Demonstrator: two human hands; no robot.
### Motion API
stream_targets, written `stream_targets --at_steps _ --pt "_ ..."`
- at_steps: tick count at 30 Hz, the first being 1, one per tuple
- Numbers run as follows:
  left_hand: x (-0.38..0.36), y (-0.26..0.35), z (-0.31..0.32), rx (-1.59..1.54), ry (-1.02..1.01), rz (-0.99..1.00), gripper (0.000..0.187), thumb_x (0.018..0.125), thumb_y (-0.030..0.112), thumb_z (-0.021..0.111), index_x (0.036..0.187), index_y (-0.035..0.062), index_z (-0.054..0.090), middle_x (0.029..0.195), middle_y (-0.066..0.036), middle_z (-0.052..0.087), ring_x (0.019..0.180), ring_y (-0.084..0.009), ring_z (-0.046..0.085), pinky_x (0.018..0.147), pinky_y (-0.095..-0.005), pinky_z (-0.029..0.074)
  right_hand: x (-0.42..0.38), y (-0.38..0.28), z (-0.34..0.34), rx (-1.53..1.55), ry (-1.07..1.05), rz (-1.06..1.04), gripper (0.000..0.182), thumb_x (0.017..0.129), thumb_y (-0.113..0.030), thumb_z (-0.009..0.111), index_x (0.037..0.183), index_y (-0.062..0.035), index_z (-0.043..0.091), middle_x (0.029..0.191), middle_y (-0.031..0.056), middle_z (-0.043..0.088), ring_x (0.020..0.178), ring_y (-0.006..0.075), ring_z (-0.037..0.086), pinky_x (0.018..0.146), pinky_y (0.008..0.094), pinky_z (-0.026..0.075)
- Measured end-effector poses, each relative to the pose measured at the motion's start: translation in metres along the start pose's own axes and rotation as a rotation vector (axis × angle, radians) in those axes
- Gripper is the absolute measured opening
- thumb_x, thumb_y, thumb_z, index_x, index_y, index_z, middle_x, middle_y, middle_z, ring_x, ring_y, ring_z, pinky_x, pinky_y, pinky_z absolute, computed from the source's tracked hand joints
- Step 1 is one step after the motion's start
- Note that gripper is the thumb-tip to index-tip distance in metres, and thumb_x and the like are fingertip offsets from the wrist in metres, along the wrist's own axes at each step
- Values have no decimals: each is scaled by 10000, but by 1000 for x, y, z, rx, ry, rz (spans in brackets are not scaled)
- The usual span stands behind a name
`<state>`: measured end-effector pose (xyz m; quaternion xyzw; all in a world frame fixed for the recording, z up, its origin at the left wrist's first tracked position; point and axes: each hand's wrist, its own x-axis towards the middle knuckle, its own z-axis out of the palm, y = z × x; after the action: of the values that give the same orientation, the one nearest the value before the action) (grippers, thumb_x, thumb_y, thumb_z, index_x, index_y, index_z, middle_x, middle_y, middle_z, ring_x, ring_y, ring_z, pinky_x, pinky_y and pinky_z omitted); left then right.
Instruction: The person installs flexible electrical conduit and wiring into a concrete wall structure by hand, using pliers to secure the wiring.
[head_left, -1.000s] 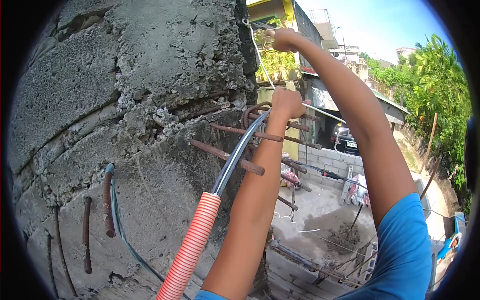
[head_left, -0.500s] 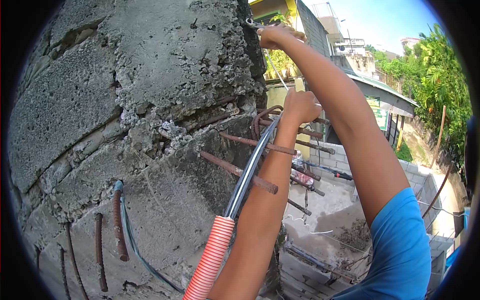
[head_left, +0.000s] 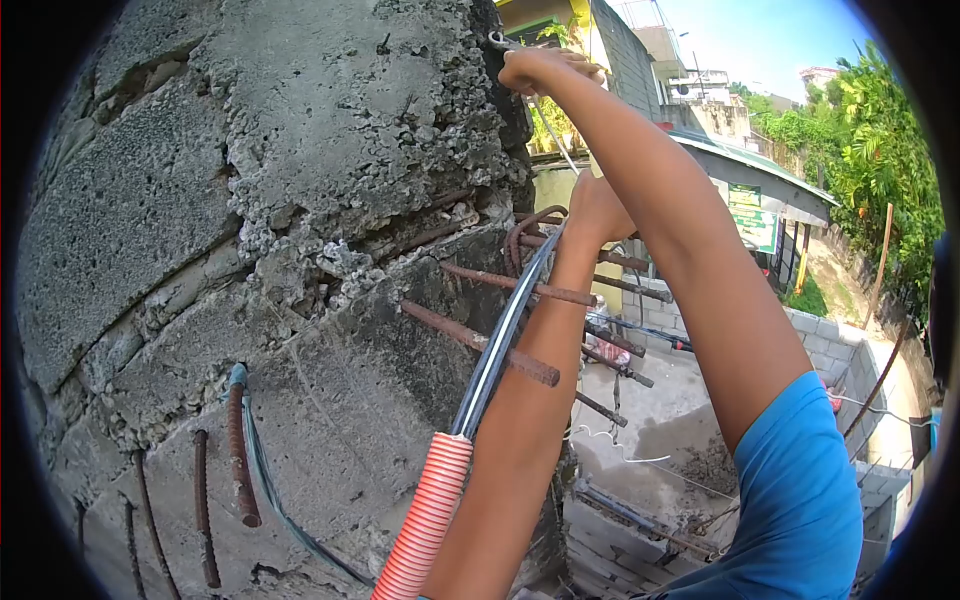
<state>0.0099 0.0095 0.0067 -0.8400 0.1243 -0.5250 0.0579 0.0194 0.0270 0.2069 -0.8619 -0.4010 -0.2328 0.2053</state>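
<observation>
My right hand (head_left: 548, 72) is raised at the top, fingers curled over beside the concrete edge. A small pale loop (head_left: 497, 40) sticks out just left of it. From under this hand a thin white wire (head_left: 556, 135) slants down to my left hand (head_left: 600, 210). My left hand is closed around the upper end of a bundle of black and grey cables (head_left: 505, 335); its fingertips are partly hidden by my right arm. Lower down, the cables come out of an orange corrugated conduit (head_left: 428, 515).
A rough concrete wall (head_left: 330, 130) fills the left side. Rusty rebar stubs (head_left: 480, 340) jut out beside my left forearm, with another bent rebar (head_left: 240, 450) at lower left. Below right lie a concrete floor (head_left: 640, 400) and grey block walls (head_left: 830, 345).
My right hand has shifted slightly left and up, its forearm now crossing more of my left hand. The left hand keeps its hold on the cables, and the view has shifted slightly.
</observation>
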Motion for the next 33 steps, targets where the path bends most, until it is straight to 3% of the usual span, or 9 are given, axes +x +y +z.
stream_targets --at_steps 4,9,10,12,15,17,19,24,33 --pt "-2 2 0 -7 142 78 375 822 358 551 1136 163 613 1019 -110 682 906 -325 645 762 -515 438 -11 -4 -3 27 46 75 510 705 -18 560 1214 -51 578 1295 329 434 1242 532 349 976 711 263" --pt "3 -5 5 128 -187 -63 320 788 326 561 1004 126 686 887 -147 691 819 -314 655 797 -439 406 6 1 7 17 109 128 461 700 -24 542 1155 -63 612 1166 255 551 1216 465 403 930 724 293" --pt "4 -5 6 173 -284 -104 312 779 321 565 964 111 703 858 -154 692 802 -309 656 805 -420 398 0 4 4 -41 95 109 438 699 -56 528 1128 -71 616 1063 200 626 1116 375 541 925 640 371" --pt "4 -4 8 215 -306 -144 297 769 316 567 883 85 715 815 -162 688 791 -297 657 813 -388 381 29 14 8 -37 33 2 431 700 -80 515 1117 -80 619 976 167 658 953 310 626 870 549 440" --pt "2 -5 7 186 -263 -167 295 762 303 568 805 51 715 793 -165 686 779 -288 656 808 -370 376 43 20 15 -41 85 -77 409 709 -141 527 1103 -85 622 881 136 678 804 272 642 774 479 472" --pt "0 -7 11 180 -242 -161 290 761 301 567 791 56 717 783 -167 684 778 -286 656 808 -369 376 41 22 19 69 95 -47 348 726 -175 569 1052 -78 645 867 112 671 1047 333 550 878 601 386" --pt "-1 -8 12 194 -222 -157 284 759 300 567 775 59 716 776 -167 684 772 -286 656 800 -370 379 42 25 25 59 235 -11 421 750 -197 489 1149 -114 593 856 148 679 852 283 640 784 492 475" --pt "1 -6 9 182 -256 -166 275 751 292 564 736 57 706 764 -177 679 748 -296 656 776 -391 392 47 31 27 49 179 -92 430 759 -210 483 1173 -137 574 846 145 678 875 276 636 799 499 466" --pt "4 5 -4 203 -340 -208 509 881 468 490 779 25 718 787 -205 673 774 -332 645 808 -406 396 44 40 25 74 91 -242 449 776 -232 471 1217 -180 539 828 139 676 918 266 629 826 512 451"
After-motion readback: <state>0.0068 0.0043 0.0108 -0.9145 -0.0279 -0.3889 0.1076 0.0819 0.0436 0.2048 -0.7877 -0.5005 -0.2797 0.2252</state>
